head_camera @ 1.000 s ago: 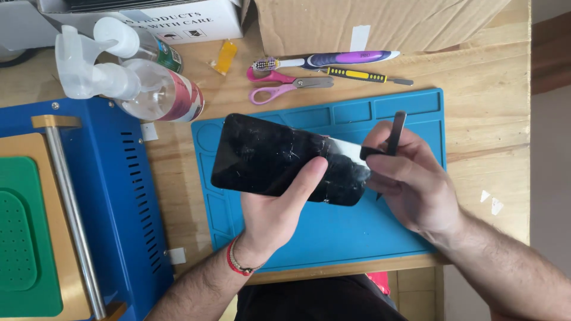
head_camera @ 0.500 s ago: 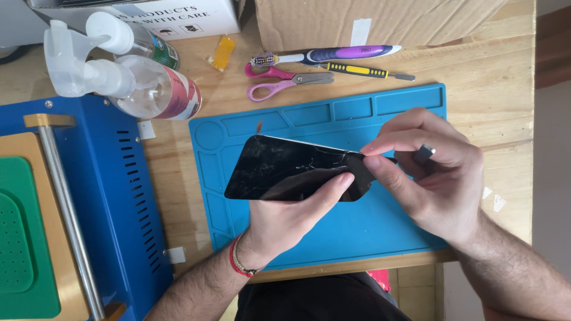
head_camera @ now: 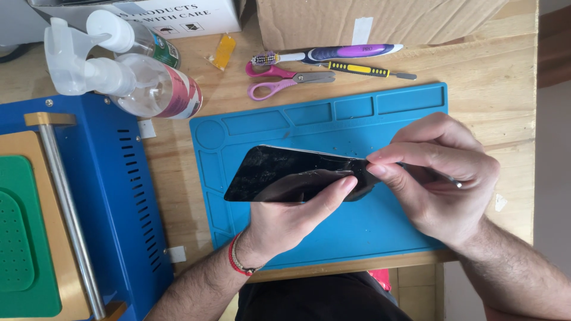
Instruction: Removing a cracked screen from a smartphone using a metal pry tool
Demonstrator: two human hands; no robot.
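Note:
A black smartphone (head_camera: 285, 172) with a cracked, dusty screen is held tilted above the blue silicone work mat (head_camera: 333, 119). My left hand (head_camera: 291, 217) grips it from below, thumb lying along its near edge. My right hand (head_camera: 437, 178) pinches a thin dark metal tool (head_camera: 443, 176) with thumb and forefinger at the phone's right end, where the tool's tip meets the edge of the screen. Most of the tool is hidden by my fingers.
Pink scissors (head_camera: 285, 80), a toothbrush (head_camera: 327, 55) and a yellow-handled pry tool (head_camera: 363, 71) lie behind the mat. Two spray bottles (head_camera: 137, 77) lie at the back left. A blue machine with a green pad (head_camera: 77, 208) fills the left. Cardboard box (head_camera: 369, 18) at the back.
The phone has tipped from flat, face-up, to a steep edge-on tilt. My right hand turned over and now pinches the tool at the phone's right end.

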